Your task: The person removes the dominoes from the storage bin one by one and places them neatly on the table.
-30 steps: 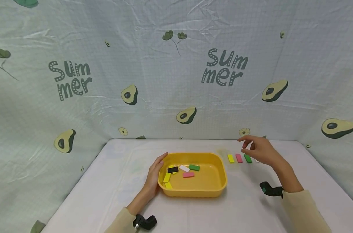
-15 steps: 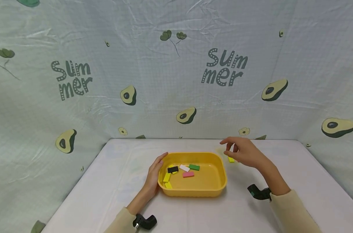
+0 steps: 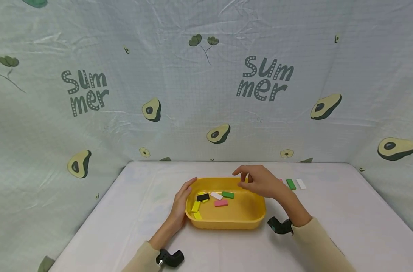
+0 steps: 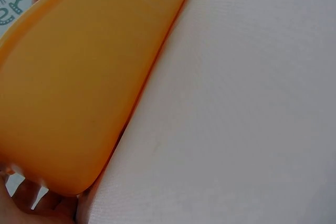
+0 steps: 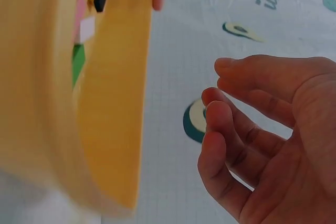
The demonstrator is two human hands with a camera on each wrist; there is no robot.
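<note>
On the left side of the yellow tray (image 3: 227, 225), my left hand (image 3: 178, 204) grips the wall, its fingers round the far corner. In the left wrist view some fingers (image 4: 50, 205) show against the tray's end. My right hand (image 3: 261, 181) hovers over the tray's far right corner, fingers loosely bent, thumb apart; the right wrist view shows this hand (image 5: 273, 140) holding nothing. Inside the tray lie a black block (image 3: 202, 197), a white block (image 3: 216, 195), a green block (image 3: 228, 195), a pink block (image 3: 221, 203) and several yellow blocks (image 3: 196, 206).
Right of the tray on the white table (image 3: 131, 211), another green block (image 3: 291, 184) and another white block (image 3: 301, 184) lie in a row, with a pink one (image 3: 280, 180) mostly behind my right hand. A printed cloth (image 3: 179, 75) stands behind the table.
My right hand has moved left, from above the row of blocks to over the tray. The yellow block at the row's left end is now out of sight. My left hand stays on the tray.
</note>
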